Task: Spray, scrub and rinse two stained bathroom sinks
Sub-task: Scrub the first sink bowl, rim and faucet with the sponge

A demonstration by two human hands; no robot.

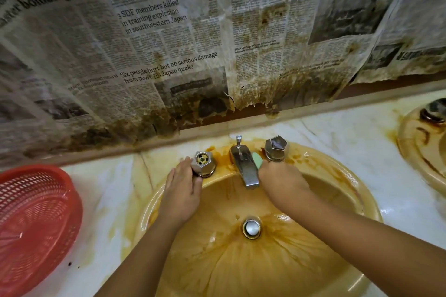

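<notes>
The left hand (182, 191) gripped the left tap handle (203, 163) of a brown-stained sink (265, 260). The right hand (282, 184) pinched a green sponge (257, 159) against the faucet (244, 166), beside the right tap handle (276, 148).

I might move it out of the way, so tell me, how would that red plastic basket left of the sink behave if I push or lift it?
The red basket is open plastic mesh, so probably light and a bit flexible. It already sits tilted on the marble counter, so a push may rock or slide it, more so since the counter looks wet.
</notes>
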